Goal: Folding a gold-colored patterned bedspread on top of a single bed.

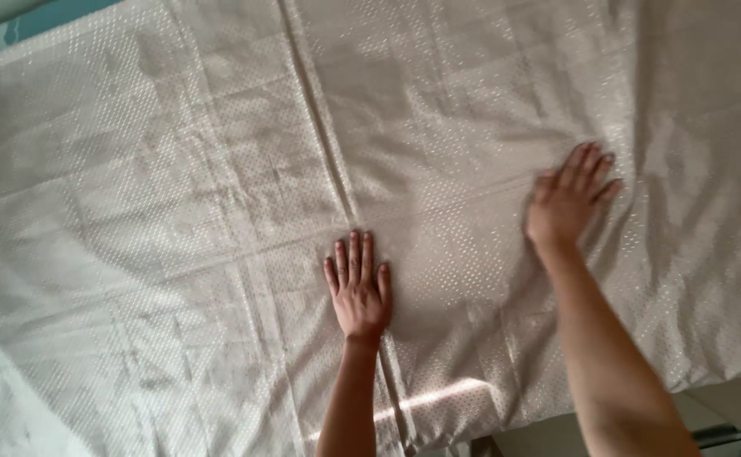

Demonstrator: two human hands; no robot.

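— Where the cloth lies spread across the whole surface, what are the hands doing?
— Left hand rests flat beside the centre seam, fingers together. Right hand presses flat further out, fingers slightly spread.

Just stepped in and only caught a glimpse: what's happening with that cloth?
A person presses both bare hands flat on a pale, shiny dotted fabric spread wide over a surface. The left hand lies palm down beside a seam running up the cloth; the right hand is flat farther out, fingers spread. Fold creases and wrinkles show across it.
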